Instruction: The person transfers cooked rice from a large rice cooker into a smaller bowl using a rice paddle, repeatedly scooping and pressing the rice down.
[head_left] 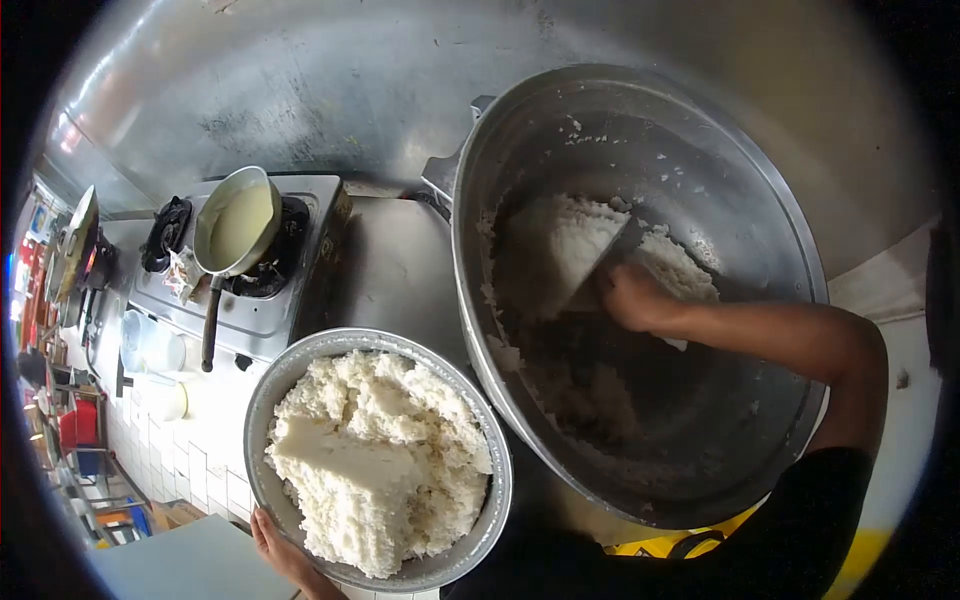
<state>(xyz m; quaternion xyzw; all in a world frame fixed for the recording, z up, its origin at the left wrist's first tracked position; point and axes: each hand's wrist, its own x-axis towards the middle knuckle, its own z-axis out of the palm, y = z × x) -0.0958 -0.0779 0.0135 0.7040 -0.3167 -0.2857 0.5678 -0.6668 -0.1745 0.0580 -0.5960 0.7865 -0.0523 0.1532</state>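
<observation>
**Ana:** Head view first: where is the right hand?

**Ben:** Deep inside the big pot. Its fingers are closed round a flat scoop, with the blade dug into the rice.

**Ana:** And the left hand?

**Ben:** Touching the near rim of the bowl, just beside the pot and heaped with cooked rice. Its fingers go underneath, so I can't tell their grip.

**Ana:** Anything else?

**Ben:** A saucepan sits on the stove, further left.
</observation>
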